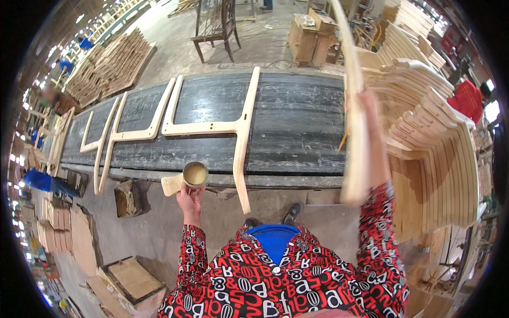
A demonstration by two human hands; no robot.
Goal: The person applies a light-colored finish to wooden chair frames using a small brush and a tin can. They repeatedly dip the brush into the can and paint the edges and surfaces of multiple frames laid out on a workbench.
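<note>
My left hand [190, 201] is closed around a small round can [195, 174] of pale yellowish stuff at the table's near edge. A pale wooden paddle-shaped piece [171, 185] sticks out leftward beside it; whether the hand grips that too is unclear. On the right, my right hand [369, 100] grips a long pale wooden part [354, 132], held up on end and blurred by motion. Between the hands, a chair-side frame [243, 127] lies on the dark table [297, 122], its leg overhanging the near edge. Further left lie similar frames [135, 135].
Curved wooden parts [450, 175] stand stacked close by my right arm. A worn bin [128, 199] sits on the floor at the left, with a framed board [132, 278] nearer me. Behind the table are a chair [214, 32] and wooden cabinet [310, 40]. Other people work at both sides.
</note>
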